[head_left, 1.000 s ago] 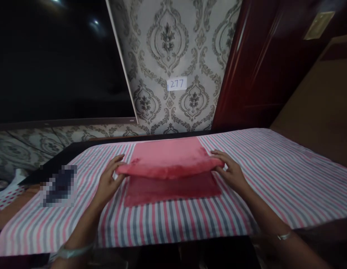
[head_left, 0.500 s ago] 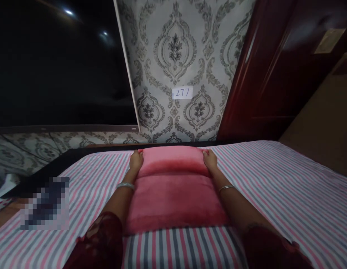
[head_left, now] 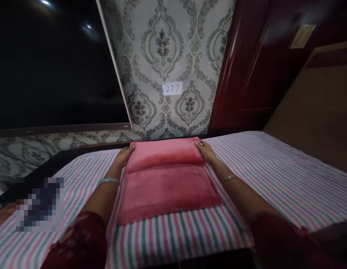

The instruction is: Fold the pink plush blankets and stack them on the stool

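A pixelated dark patch (head_left: 39, 203) hides an item at the left of the striped pink, white and grey surface (head_left: 274, 168). Left hand (head_left: 123, 156) and right hand (head_left: 206, 151), apart, grip opposite ends of the folded pink plush towel (head_left: 165, 179) lying mid-surface. A white wall label (head_left: 172, 88) reads "277".

Dim room, soft overall blur, glare spots upper left (on dark glass), edges bowed
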The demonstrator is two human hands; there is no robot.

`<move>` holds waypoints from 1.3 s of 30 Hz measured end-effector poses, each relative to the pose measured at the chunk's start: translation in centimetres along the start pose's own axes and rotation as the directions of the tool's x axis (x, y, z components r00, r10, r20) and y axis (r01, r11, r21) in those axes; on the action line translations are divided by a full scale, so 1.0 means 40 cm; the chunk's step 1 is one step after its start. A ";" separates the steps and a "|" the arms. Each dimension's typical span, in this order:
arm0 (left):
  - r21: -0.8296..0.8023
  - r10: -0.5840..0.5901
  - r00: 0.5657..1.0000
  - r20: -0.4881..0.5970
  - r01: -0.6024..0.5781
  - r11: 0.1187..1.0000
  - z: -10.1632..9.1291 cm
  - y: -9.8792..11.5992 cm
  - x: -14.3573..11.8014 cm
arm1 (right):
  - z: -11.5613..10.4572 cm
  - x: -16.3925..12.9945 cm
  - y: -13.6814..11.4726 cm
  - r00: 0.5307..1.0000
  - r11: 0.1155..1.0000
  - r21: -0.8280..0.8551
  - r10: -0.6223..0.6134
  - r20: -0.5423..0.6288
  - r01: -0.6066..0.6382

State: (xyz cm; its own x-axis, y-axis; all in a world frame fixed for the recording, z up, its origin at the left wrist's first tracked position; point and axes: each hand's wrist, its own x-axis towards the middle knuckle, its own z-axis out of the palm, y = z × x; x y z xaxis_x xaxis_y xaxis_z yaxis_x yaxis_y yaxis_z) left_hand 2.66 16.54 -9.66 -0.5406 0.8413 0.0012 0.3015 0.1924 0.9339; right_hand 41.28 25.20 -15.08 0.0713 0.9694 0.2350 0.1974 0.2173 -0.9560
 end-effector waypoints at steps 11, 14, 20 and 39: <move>-0.283 0.136 0.982 0.128 -0.095 0.954 -0.057 0.046 -0.124 | -0.087 -0.111 -0.100 0.981 0.950 0.310 -0.045 0.188 -0.016; -0.195 0.307 0.938 0.159 -0.275 0.941 -0.114 0.006 -0.206 | -0.146 -0.203 -0.083 0.950 0.945 0.295 -0.212 0.228 0.140; 0.105 0.481 0.814 0.325 -0.537 0.837 -0.185 -0.152 -0.390 | -0.230 -0.385 0.016 0.870 0.921 -0.006 -0.365 0.332 0.389; 0.560 0.238 0.967 0.094 -0.249 0.790 -0.150 -0.196 -0.449 | -0.204 -0.370 -0.041 0.965 0.995 -0.075 0.088 0.248 -0.071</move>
State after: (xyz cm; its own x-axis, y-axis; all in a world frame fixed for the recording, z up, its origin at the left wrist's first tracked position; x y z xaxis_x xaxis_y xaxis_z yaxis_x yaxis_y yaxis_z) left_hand 5.27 -3.10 -14.85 -0.3772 0.9065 0.1898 0.8127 0.2257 0.5372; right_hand 47.90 9.58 -15.57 -0.1561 0.9827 0.0996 0.2647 0.1387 -0.9543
